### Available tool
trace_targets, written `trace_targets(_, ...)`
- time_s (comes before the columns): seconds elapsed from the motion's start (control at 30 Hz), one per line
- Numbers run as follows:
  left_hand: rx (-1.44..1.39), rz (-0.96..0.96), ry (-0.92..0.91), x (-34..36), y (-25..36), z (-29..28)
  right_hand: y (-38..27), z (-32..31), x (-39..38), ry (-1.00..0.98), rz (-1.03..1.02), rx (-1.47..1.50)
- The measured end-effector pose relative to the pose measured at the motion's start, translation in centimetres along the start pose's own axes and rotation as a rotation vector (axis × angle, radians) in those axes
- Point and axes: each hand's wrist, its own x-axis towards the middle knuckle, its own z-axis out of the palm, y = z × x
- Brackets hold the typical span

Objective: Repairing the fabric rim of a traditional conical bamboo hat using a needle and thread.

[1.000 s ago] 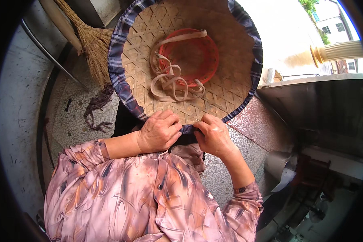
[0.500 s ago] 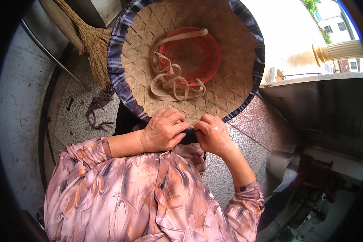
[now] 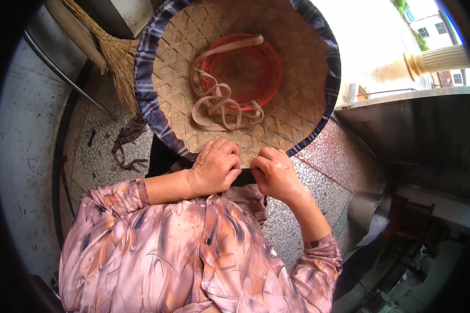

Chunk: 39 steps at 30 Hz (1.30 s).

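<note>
A large round basket of woven bamboo stands tilted before me, its open side facing me. Blue-and-white plaid cloth edging wraps its rim. At the near rim, my left hand is closed with curled fingers on the edging. Close to its right, my right hand pinches the same stretch of edge. A narrow bit of pale rim shows between them; the fingertips are partly hidden. Inside the basket lie a red plastic basket and a looped beige strap, which neither hand touches.
A straw broom leans at the upper left, by a curved metal rod. Dark shreds of cloth lie on the speckled floor. To the right stand a dark metal-edged counter and a silvery container.
The big basket has shifted slightly left in view. Dark cloth that showed between my fingertips is no longer visible there, and pale rim shows instead. Both hands keep nearly the same place.
</note>
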Motion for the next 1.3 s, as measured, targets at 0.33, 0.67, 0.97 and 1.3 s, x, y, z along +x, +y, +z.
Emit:
trace_targets(0.33, 0.209, -0.028, -0.033, -0.1, -1.7, 1.6, -0.5, 3.5, 1.2, 0.041, 0.108, -0.215)
trace_targets(0.67, 0.137, -0.003, -0.004, 0.0, -2.4, 1.0, 0.4, 1.9, -0.4, 0.321, 0.392, 0.392)
trace_targets(0.97, 0.044, 0.085, 0.052, 0.1, -1.6, 1.0, -2.1, 1.0, -4.3, 0.418, 0.747, 0.762)
trace_targets(1.3, -0.002, -0.044, 0.037, 0.8, -0.8, 1.1, -1.4, 2.7, -3.1, 0.393, 0.481, 0.38)
